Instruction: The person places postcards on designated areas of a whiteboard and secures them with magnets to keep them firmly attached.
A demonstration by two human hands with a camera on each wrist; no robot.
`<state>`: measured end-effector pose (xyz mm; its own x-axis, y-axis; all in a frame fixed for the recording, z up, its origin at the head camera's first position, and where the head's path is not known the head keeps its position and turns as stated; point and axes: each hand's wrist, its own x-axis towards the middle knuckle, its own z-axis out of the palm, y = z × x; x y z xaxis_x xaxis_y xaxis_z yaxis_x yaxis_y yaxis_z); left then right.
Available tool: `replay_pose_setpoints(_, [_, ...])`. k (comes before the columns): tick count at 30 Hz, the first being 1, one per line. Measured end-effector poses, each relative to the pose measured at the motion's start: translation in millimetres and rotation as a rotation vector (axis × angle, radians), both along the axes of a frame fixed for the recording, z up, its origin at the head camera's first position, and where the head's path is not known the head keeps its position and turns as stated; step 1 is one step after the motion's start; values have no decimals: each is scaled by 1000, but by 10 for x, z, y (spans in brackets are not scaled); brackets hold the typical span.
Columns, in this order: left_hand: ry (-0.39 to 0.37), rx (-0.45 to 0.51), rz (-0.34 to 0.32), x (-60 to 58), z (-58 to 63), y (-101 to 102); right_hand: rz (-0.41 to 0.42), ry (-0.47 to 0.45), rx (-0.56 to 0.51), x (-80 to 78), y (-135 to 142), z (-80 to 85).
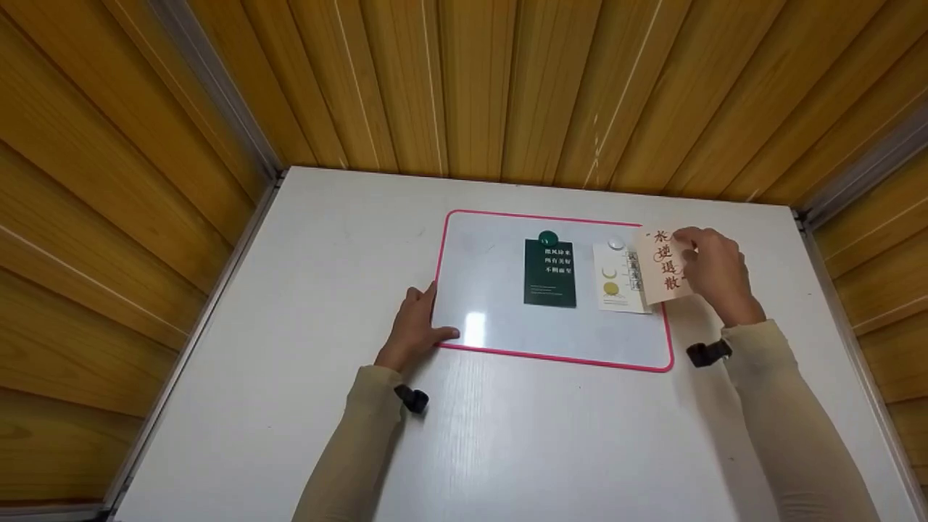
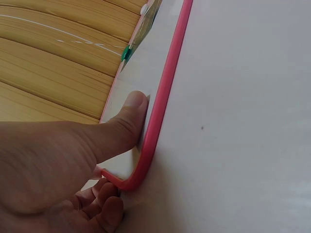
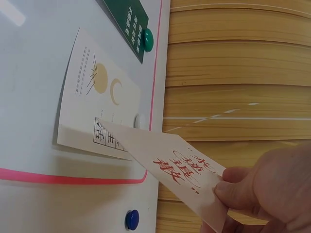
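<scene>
A whiteboard with a pink frame [image 1: 500,351] lies on the white table. My left hand [image 1: 415,328] grips its lower left corner; in the left wrist view the thumb [image 2: 131,114] presses its face and the other fingers curl at the frame's outer edge. Between thumb and fingers my right hand [image 1: 718,275] pinches a pale pink card [image 1: 663,275] with red characters, raised over the board's right edge. A white card [image 1: 616,293] with a yellow drawing hangs under a white magnet [image 1: 616,244], partly covered by the pink card. Left of it, a green magnet [image 1: 548,238] holds a dark green card [image 1: 549,279].
A blue magnet [image 3: 131,219] sits on the table [image 1: 239,348] beyond the board's right edge; the head view does not show it. Yellow wood-look panels [image 1: 471,87] wall in the table at the back and both sides.
</scene>
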<state>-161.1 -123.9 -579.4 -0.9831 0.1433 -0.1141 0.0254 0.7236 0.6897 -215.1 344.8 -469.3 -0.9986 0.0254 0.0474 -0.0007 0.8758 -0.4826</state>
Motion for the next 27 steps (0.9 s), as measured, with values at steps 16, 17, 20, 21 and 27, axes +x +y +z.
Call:
replay_pose_setpoints(16, [15, -31, -10, -10, 5, 6, 33, 6, -31, -76, -184, 3])
replay_pose_setpoints(17, [16, -32, -9, -10, 6, 5, 32, 0, -30, -82, -201, 5])
replay_pose_setpoints(20, [18, -32, -6, -8, 1, 4, 31, -6, -31, -98, -256, 6])
replay_pose_setpoints(21, [18, -32, -4, -7, -1, 4, 33, -4, -30, -103, -274, 5])
replay_pose_setpoints(27, [11, -29, 0, -7, 4, 5, 55, 1, -36, -143, -382, -11])
